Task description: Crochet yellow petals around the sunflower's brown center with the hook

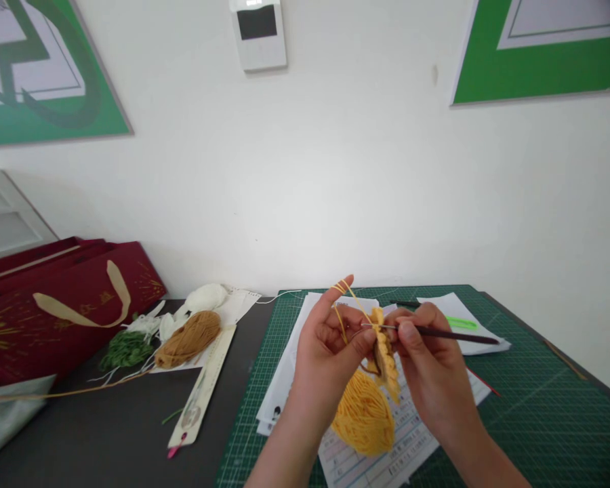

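My left hand (328, 352) pinches a scalloped yellow crocheted piece (383, 356), with a yellow yarn strand (348, 298) looped over its raised index finger. My right hand (432, 359) grips a dark-handled crochet hook (447, 333), whose metal tip reaches into the piece near my left fingers. Below my hands, a yellow yarn ball (362, 417) rests on printed papers (376, 454). The papers lie on a green cutting mat (529, 407).
On the dark table to the left lie a tan yarn skein (188, 339), green yarn (126, 350), white yarn (203, 298) and a long cream card (202, 386). A dark red bag (66, 305) leans beyond them. White paper (468, 318) lies at the mat's far side.
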